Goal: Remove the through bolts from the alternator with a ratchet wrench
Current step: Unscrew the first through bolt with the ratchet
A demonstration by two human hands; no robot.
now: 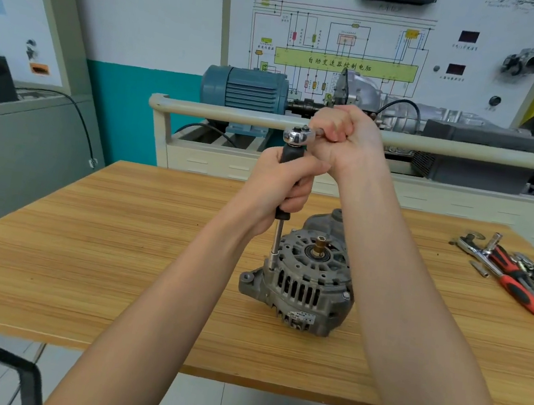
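Two hands are counted, the left hand and the right hand. One alternator is seen on one wooden table. One ratchet wrench and one extension bar are counted. One blue motor is counted behind. The heaped tools at the right cannot be counted surely.

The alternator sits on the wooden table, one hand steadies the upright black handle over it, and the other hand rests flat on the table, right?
Not quite. The other hand, the right hand, is up gripping the ratchet wrench, as the head view shows. The alternator does sit on the wooden table, and the left hand steadies the upright black handle.
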